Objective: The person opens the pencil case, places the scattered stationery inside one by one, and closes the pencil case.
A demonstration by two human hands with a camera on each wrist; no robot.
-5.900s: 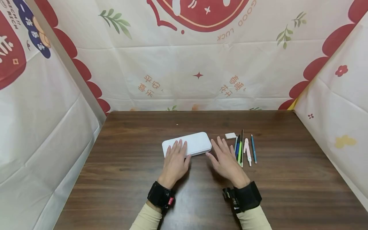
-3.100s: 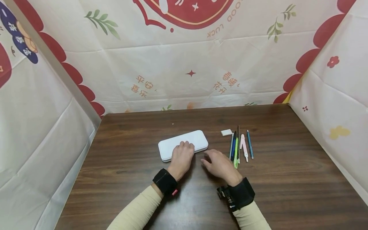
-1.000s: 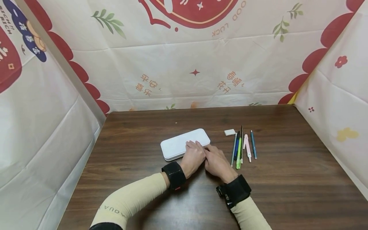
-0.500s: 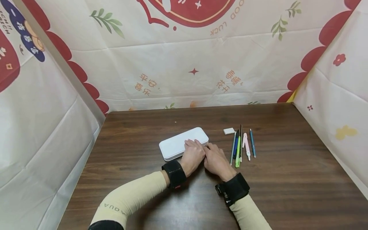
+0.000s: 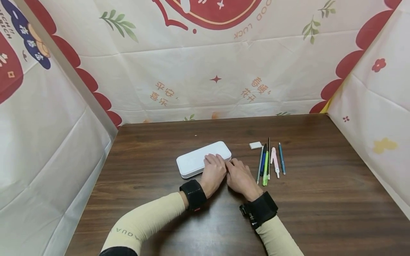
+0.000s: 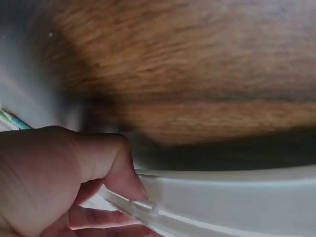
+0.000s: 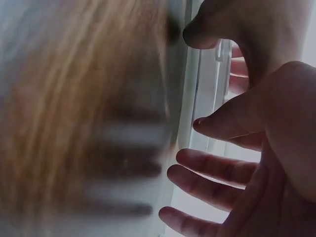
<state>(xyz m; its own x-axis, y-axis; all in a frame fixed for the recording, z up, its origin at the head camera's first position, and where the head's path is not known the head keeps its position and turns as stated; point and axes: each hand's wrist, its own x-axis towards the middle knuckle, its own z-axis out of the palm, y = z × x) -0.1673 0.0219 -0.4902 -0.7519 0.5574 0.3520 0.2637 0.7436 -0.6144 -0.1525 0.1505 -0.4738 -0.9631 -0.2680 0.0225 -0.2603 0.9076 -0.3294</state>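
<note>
A closed white case (image 5: 195, 158) lies slightly slanted on the brown table. The left hand (image 5: 214, 175) has its fingers over the lid at the near right part. In the left wrist view this hand (image 6: 54, 173) bends its thumb against the white case's side (image 6: 232, 202), near the lid seam, with fingers behind. The right hand (image 5: 242, 179) is beside it at the case's right end. In the right wrist view the right hand (image 7: 232, 163) has its fingers loosely extended and spread by the case edge, its thumb near the seam (image 7: 205, 89).
Right of the case lie a white eraser (image 5: 255, 145), several pens and pencils, among them a green one (image 5: 265, 169), a pink compass (image 5: 275, 161) and a blue pencil (image 5: 282, 159). Patterned cloth (image 5: 192, 64) hangs behind the brown table (image 5: 153, 142) and on both sides.
Since the earliest frame, the left hand has moved from flat on the lid to its near right edge, and the right hand has come in beside it. The case stays closed.
</note>
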